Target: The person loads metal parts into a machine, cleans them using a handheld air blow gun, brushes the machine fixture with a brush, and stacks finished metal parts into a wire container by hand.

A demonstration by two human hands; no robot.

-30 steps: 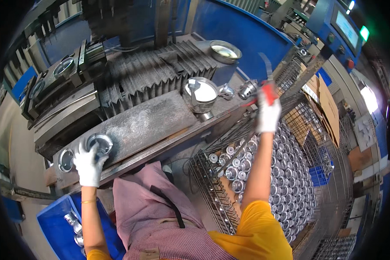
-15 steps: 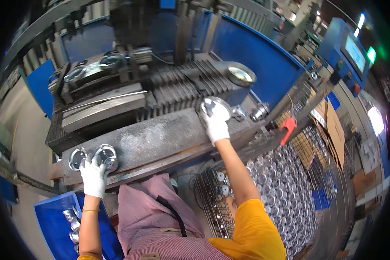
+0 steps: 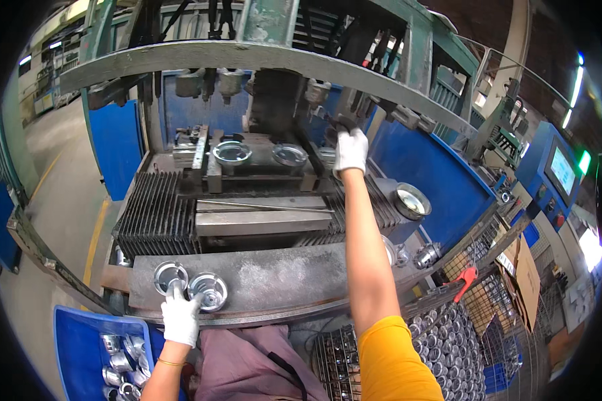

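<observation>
Two shallow silver metal cups, the left cup [image 3: 170, 273] and the right cup [image 3: 209, 292], stand side by side on the grey steel ledge. My left hand [image 3: 180, 317], in a white glove, rests its spread fingertips at their near rims. My right hand [image 3: 351, 150], also gloved, is stretched far forward into the machine, right of the fixture. Its fingers are curled at a dark, blurred piece that I cannot make out. Two round metal parts, a left part [image 3: 232, 153] and a right part [image 3: 289, 156], sit in the fixture.
A heavy crossbeam [image 3: 267, 56] with spindles spans above the fixture. Ribbed bellows [image 3: 155, 212] flank it. A round dish [image 3: 412, 201] stands at the right. Below are a blue bin [image 3: 70, 341] of parts and stacked metal cups [image 3: 445, 347]. A control panel [image 3: 554, 170] is far right.
My right hand has left a shiny round part on the ledge and reached forward into the machine. The fixture has shifted right relative to the ledge. My left hand stays at the cups; the view has turned.
</observation>
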